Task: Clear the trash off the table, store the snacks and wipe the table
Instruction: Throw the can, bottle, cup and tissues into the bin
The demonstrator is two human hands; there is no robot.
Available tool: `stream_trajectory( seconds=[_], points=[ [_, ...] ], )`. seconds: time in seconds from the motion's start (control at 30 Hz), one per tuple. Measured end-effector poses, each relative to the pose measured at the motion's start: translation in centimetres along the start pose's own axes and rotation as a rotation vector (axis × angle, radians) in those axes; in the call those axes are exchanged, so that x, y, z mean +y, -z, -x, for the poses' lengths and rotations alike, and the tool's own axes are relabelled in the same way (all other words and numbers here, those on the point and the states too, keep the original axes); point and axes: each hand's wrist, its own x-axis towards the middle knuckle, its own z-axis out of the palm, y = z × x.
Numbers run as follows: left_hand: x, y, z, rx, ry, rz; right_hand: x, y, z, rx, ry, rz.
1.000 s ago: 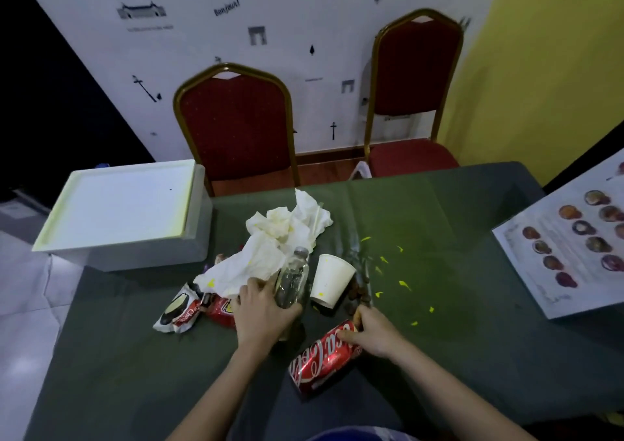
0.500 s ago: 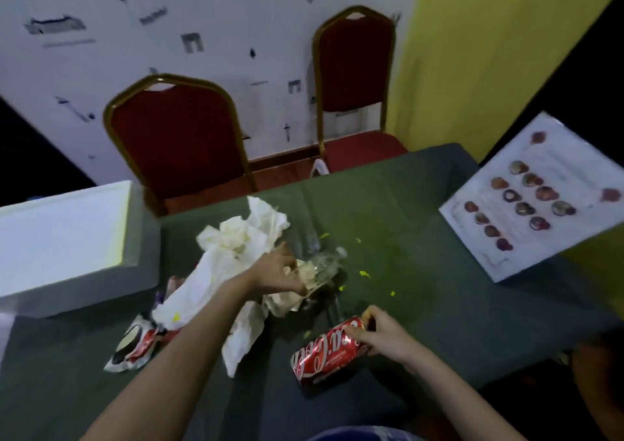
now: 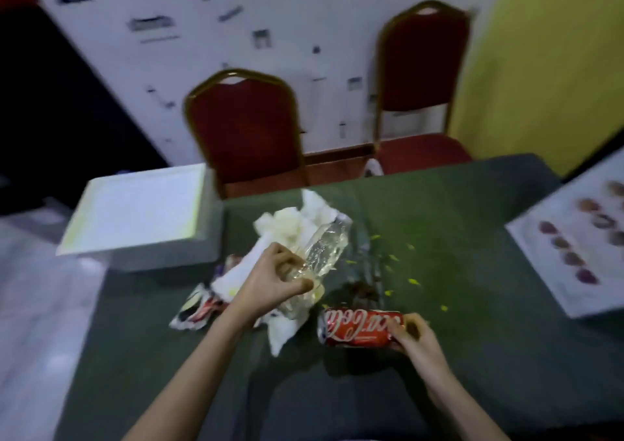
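My left hand grips a clear plastic bottle that tilts up and away, pressed together with a paper cup and crumpled white tissues. My right hand holds the right end of a red cola can lying on its side on the dark green tablecloth. A red and white snack wrapper lies left of my left wrist. Small brown bits and yellow scraps are scattered behind the can.
A white foam box sits at the table's far left corner. A printed sheet with round pictures lies at the right edge. Two red chairs stand behind the table against the wall.
My left hand has lifted the bottle, cup and tissues together off the cloth. My right hand has turned the can so it lies crosswise. The view has swung back left.
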Motion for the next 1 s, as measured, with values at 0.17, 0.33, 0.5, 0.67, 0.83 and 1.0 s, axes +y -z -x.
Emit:
stream_trajectory(
  seconds=[0.17,0.33,0.5,0.67,0.83,1.0],
  points=[
    [-2.9,6.2,8.3,0.320,0.123,0.162,-3.3,-9.4,0.1,0.017,0.205,0.028],
    [-9.8,10.9,20.8,0.735,0.354,0.115,-5.1,-22.9,3.2,-0.272,0.279,0.144],
    [-15.2,13.1,30.3,0.961,0.513,0.131,-2.3,-31.5,7.8,-0.459,0.260,0.330],
    [-20.9,15.2,38.2,1.101,0.575,0.167,0.9,-40.2,13.8,-0.622,0.235,0.411],
    [-27.8,16.8,44.4,1.203,0.672,0.205,4.6,-49.5,19.0,-0.726,0.348,0.548],
    [-32.9,16.5,46.9,1.169,0.820,0.267,6.2,-56.0,20.9,-0.731,0.542,0.808]
  ],
)
